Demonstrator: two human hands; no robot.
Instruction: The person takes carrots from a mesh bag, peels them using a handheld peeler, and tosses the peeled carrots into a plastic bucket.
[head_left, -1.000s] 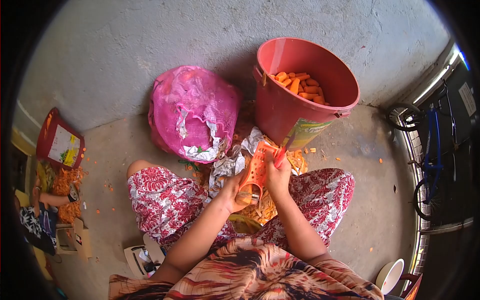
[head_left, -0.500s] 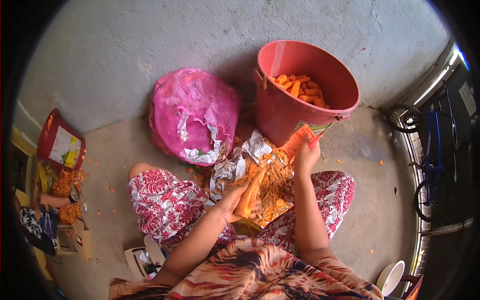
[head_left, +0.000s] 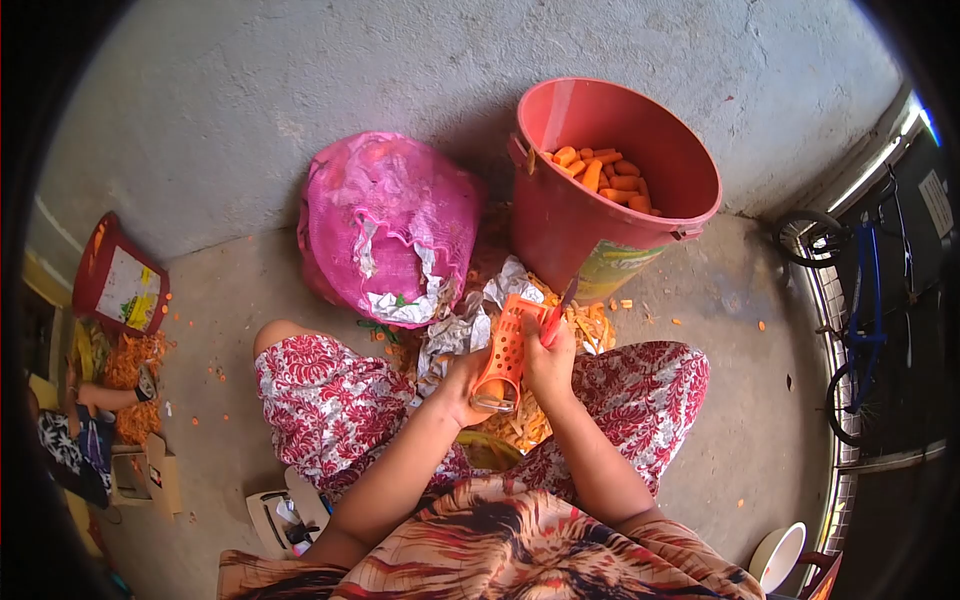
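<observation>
My left hand is closed around a carrot, most of which is hidden under the peeler and my fingers. My right hand grips an orange peeler with a perforated handle, its blade end over the carrot. A red-handled knife is held in the same hand, its blade pointing away from me. Beneath both hands lies a heap of carrot peelings, partly hidden by them. Crumpled paper sits left of the peeler.
A red bucket with several peeled carrots stands by the wall, beside a pink mesh sack. At far left are another red bucket, peelings and a person. A bicycle stands right; a white bowl sits lower right.
My right hand has come back left and toward me with the peeler and knife, from beyond the peelings to over the carrot. The carrot is now mostly covered.
</observation>
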